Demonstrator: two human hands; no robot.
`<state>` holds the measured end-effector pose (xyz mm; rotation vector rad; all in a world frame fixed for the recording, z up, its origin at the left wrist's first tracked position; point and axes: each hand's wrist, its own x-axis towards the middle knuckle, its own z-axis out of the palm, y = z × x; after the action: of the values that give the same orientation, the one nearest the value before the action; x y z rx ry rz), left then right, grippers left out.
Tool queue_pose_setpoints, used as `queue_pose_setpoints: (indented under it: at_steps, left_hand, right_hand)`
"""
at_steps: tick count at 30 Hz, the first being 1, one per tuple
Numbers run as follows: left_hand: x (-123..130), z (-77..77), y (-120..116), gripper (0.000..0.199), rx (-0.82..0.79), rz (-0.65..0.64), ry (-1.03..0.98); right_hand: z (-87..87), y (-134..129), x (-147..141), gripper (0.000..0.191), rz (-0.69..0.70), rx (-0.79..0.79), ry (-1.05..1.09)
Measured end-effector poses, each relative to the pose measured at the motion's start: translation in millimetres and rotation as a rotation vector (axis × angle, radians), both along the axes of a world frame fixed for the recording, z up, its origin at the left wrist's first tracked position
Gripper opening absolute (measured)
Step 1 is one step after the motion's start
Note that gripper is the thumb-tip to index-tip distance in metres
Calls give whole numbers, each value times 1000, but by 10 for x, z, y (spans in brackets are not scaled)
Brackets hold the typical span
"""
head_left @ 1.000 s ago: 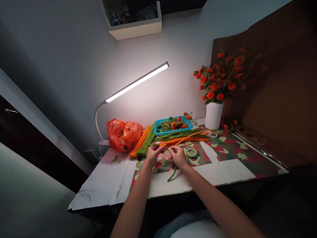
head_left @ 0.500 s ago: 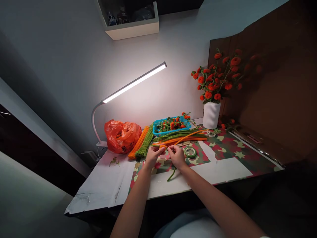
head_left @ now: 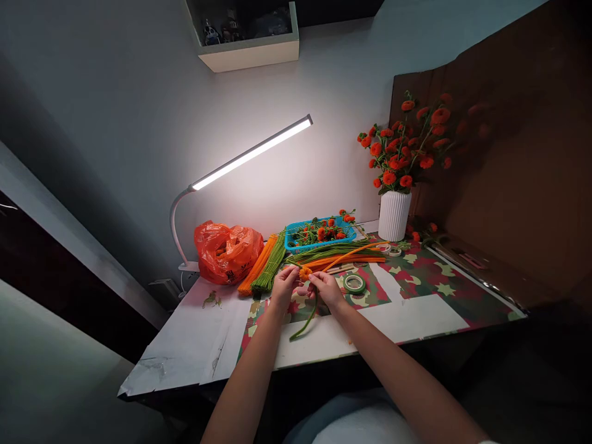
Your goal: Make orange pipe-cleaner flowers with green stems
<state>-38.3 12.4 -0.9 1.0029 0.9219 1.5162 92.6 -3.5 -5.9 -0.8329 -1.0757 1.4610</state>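
Note:
Between my two hands is a small orange pipe-cleaner flower (head_left: 305, 273), held over the table. My left hand (head_left: 283, 288) is closed in a pinch at its left side. My right hand (head_left: 327, 290) pinches it from the right, thumb and fingers together. A green pipe-cleaner stem (head_left: 304, 327) hangs below the hands and curves left towards the table. A long orange strand (head_left: 351, 253) slants up and right from beside my right hand. Just right of that hand lies a roll of green tape (head_left: 363, 285). My fingers partly hide the flower's lower side.
Orange and green pipe-cleaner bundles (head_left: 268, 271) lie beside a red plastic bag (head_left: 226, 246). A blue basket (head_left: 290, 242) holds several orange flowers. A white vase (head_left: 394, 216) of orange flowers stands back right. The lit lamp (head_left: 252, 154) arches over the table (head_left: 185, 345).
The flower shows more plainly between my fingers. The green stem's lower end has swung left. My right hand has shifted slightly left.

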Motion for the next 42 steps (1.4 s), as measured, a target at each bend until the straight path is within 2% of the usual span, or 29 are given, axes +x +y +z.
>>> queue_pose_setpoints:
  at_steps: [5,8,13,18,22,29,34,39,42]
  left_hand:
    - [-19,22,-30,33,25,-26,25]
    - [-7,19,-49,29,16,-100,104]
    - [45,-15,-64,31,-11,-225,134]
    - [67,-38,-49,36,-45,-254,99]
    - [92,-41,-28,38,-60,-222,55]
    - [122,-46,39,40,-54,-89,-89]
    - [104,-29,61,38,-54,-69,-105]
    - [-10,3,81,33,20,28,-193]
    - [-56,11,69,30,25,3,-236]
  right_hand:
    - [47,-58,19,36,127,-77,43]
    - [57,-64,35,34,167,-146,122]
    - [50,-37,35,32,171,-141,226]
    - [13,-11,22,37,191,-134,260]
    - [-13,17,-4,31,177,-169,244]
    - [-16,40,-83,27,137,-217,243]
    - [9,3,-79,27,144,-227,247]
    - [38,-96,-6,26,314,-217,225]
    - [27,-107,4,25,338,-179,193]
